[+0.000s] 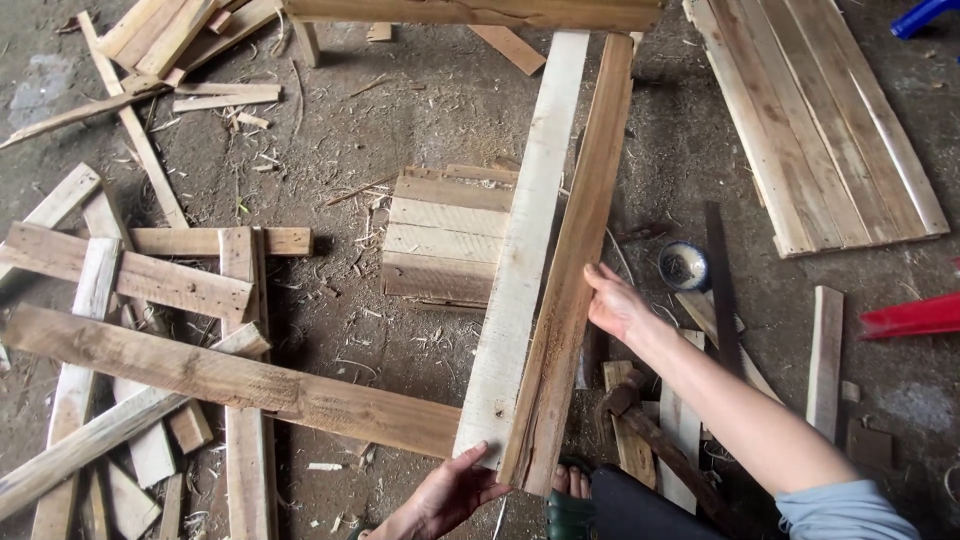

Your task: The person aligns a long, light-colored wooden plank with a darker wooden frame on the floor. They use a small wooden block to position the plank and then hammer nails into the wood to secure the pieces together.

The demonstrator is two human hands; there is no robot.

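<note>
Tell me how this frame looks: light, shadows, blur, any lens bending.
Head view: soft, even daylight with no glare; faint shadows lie beside the brown plank and pale plank. Left hand and right hand are sharp, without motion blur. The wide lens bows the plank pile near the left edge; focus holds across the dirt floor.

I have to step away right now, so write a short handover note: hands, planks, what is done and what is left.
Left hand: open, palm against the near end of the pale plank.
Right hand: gripping the right edge of the brown plank about midway.
Both planks lie side by side, touching, far ends at a wooden crossbeam.
Hammer lies on the ground under the right forearm; small bowl is beyond it.
Done: planks laid together. Left: no fastening is visible yet.
</note>
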